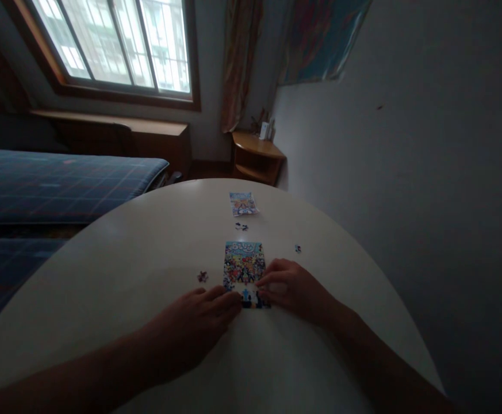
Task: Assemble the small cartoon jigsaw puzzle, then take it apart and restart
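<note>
A small colourful jigsaw puzzle (242, 264) lies flat on a round white table (147, 241). My left hand (199, 322) rests palm down at the puzzle's lower left corner, its fingers stretched out and the fingertips touching the bottom edge. My right hand (291, 287) sits at the lower right corner with its fingers curled and pressed onto the puzzle's edge, possibly on a piece that I cannot make out.
Loose pieces lie at the left (202, 276), beyond the puzzle (241, 226) and at the right (297, 248). A printed picture card (242, 203) lies farther back. A blue checked bed (52, 184) stands left; a wooden corner shelf (257, 154) and a wall are behind.
</note>
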Available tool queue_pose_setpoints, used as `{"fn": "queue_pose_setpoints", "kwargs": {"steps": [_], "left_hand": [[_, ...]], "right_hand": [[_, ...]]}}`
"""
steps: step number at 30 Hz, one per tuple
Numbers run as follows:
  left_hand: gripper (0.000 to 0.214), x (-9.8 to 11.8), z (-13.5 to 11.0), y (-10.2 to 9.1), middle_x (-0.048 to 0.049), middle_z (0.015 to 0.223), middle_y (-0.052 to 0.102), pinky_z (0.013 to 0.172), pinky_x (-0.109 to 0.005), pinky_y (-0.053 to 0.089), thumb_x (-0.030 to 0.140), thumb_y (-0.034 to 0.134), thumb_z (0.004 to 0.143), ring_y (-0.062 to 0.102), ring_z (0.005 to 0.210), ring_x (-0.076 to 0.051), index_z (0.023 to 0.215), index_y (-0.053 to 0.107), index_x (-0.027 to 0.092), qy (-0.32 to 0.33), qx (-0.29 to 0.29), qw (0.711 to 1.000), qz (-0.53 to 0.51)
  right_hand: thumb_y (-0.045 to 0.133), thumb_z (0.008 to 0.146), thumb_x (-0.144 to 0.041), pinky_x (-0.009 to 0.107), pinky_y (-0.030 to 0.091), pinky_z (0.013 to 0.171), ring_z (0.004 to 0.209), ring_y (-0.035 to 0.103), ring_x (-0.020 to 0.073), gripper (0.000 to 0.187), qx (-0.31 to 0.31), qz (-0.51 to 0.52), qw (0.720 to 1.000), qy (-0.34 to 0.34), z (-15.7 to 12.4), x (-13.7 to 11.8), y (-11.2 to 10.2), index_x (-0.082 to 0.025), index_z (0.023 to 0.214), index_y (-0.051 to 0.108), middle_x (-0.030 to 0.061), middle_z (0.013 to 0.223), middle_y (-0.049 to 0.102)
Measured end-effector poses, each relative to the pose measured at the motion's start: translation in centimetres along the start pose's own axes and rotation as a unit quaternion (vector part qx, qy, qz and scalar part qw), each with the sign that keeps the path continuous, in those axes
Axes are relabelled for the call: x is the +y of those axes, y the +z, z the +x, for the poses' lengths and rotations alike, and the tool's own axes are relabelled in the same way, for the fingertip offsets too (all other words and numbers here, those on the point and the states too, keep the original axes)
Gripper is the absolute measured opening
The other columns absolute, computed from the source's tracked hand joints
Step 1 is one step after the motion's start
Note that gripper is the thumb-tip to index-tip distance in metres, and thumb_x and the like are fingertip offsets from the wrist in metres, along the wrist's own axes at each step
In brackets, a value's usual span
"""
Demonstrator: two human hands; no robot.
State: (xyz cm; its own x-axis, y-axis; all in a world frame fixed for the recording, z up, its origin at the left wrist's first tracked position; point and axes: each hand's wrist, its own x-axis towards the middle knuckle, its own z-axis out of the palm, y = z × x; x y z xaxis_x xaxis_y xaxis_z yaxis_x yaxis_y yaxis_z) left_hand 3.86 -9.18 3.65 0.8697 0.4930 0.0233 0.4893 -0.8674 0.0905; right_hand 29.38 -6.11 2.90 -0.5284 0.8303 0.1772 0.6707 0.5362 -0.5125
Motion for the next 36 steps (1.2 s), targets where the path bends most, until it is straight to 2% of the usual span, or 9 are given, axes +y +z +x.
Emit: {"fn": "queue_pose_setpoints", "kwargs": {"steps": [3,9,13,16,20,23,26,31,36], "left_hand": [[0.026,-0.4,0.0,0.1,-0.0073,0.123,0.060,0.083,-0.034,0.051,0.010,0.053,0.091,0.060,0.102,-0.022,0.116,0.058,0.017,-0.002,0.016,1.000,-0.011],[0.027,-1.4,-0.4,-0.2,-0.0086,0.124,0.061,0.086,-0.036,0.052,0.015,0.051,0.093,0.062,0.103,-0.022,0.119,0.056,0.018,0.008,0.053,0.998,-0.020],[0.023,-3.3,0.5,-0.6,-0.0056,0.119,0.064,0.083,-0.035,0.054,0.018,0.052,0.093,0.064,0.099,-0.020,0.115,0.060,0.022,-0.025,0.066,0.996,-0.056],[0.020,-6.2,2.9,-0.6,-0.0036,0.116,0.065,0.087,-0.035,0.053,0.026,0.049,0.097,0.063,0.103,-0.020,0.110,0.064,0.025,-0.102,0.121,0.985,-0.068],[0.025,-10.9,7.7,-0.7,-0.0048,0.120,0.065,0.086,-0.034,0.051,0.033,0.050,0.095,0.064,0.099,-0.021,0.115,0.063,0.023,-0.235,0.109,0.965,-0.024],[0.031,-13.3,10.7,-0.5,-0.0085,0.116,0.066,0.085,-0.038,0.051,0.039,0.053,0.092,0.064,0.100,-0.026,0.115,0.063,0.020,-0.264,0.103,0.959,-0.012],[0.030,-14.4,12.4,0.1,-0.0084,0.114,0.066,0.085,-0.037,0.050,0.042,0.057,0.088,0.065,0.099,-0.027,0.109,0.066,0.022,-0.277,0.093,0.956,-0.014],[0.024,-14.8,12.6,0.6,-0.0100,0.109,0.066,0.086,-0.034,0.048,0.030,0.055,0.086,0.065,0.097,-0.025,0.102,0.069,0.019,-0.278,0.089,0.956,-0.034],[0.021,-15.0,11.0,0.4,-0.0097,0.100,0.068,0.084,-0.031,0.047,0.025,0.058,0.081,0.064,0.092,-0.023,0.097,0.068,0.016,-0.243,0.088,0.963,-0.077]], "right_hand": [[0.073,0.083,-0.025,0.028,0.047,0.074,0.081,0.062,0.0151,0.014,-0.030,-0.021,0.999,-0.034,0.0,0.4,0.0,-0.026,0.095,0.078,0.0048,0.091,0.068],[0.074,0.083,-0.028,0.028,0.046,0.073,0.078,0.062,0.0143,0.013,-0.028,-0.043,0.998,-0.033,0.1,0.4,0.2,-0.029,0.095,0.078,0.0038,0.091,0.068],[0.073,0.083,-0.027,0.028,0.046,0.073,0.077,0.062,0.0138,0.013,-0.022,-0.038,0.998,-0.045,0.1,0.6,0.4,-0.027,0.095,0.079,0.0041,0.089,0.068],[0.072,0.084,-0.026,0.026,0.046,0.070,0.075,0.062,0.0130,0.013,-0.028,-0.017,0.998,-0.047,0.2,0.7,0.5,-0.026,0.095,0.079,0.0046,0.089,0.068],[0.072,0.083,-0.026,0.026,0.046,0.069,0.074,0.062,0.0128,0.012,-0.027,-0.019,0.998,-0.055,0.4,0.8,0.6,-0.025,0.094,0.079,0.0047,0.088,0.068],[0.071,0.084,-0.025,0.028,0.046,0.072,0.074,0.062,0.0132,0.012,-0.024,-0.036,0.997,-0.069,0.4,0.8,0.5,-0.026,0.093,0.078,0.0045,0.088,0.069],[0.071,0.084,-0.025,0.029,0.045,0.075,0.075,0.062,0.0133,0.012,-0.026,-0.045,0.996,-0.073,0.4,0.8,0.5,-0.026,0.094,0.078,0.0039,0.089,0.069],[0.070,0.085,-0.026,0.030,0.044,0.079,0.079,0.063,0.0139,0.010,-0.033,-0.058,0.996,-0.067,0.5,0.6,0.7,-0.026,0.091,0.078,0.0032,0.091,0.069],[0.069,0.086,-0.028,0.032,0.044,0.081,0.083,0.065,0.0154,0.012,-0.023,-0.056,0.996,-0.069,0.5,0.5,0.6,-0.024,0.095,0.076,0.0036,0.094,0.070]]}}
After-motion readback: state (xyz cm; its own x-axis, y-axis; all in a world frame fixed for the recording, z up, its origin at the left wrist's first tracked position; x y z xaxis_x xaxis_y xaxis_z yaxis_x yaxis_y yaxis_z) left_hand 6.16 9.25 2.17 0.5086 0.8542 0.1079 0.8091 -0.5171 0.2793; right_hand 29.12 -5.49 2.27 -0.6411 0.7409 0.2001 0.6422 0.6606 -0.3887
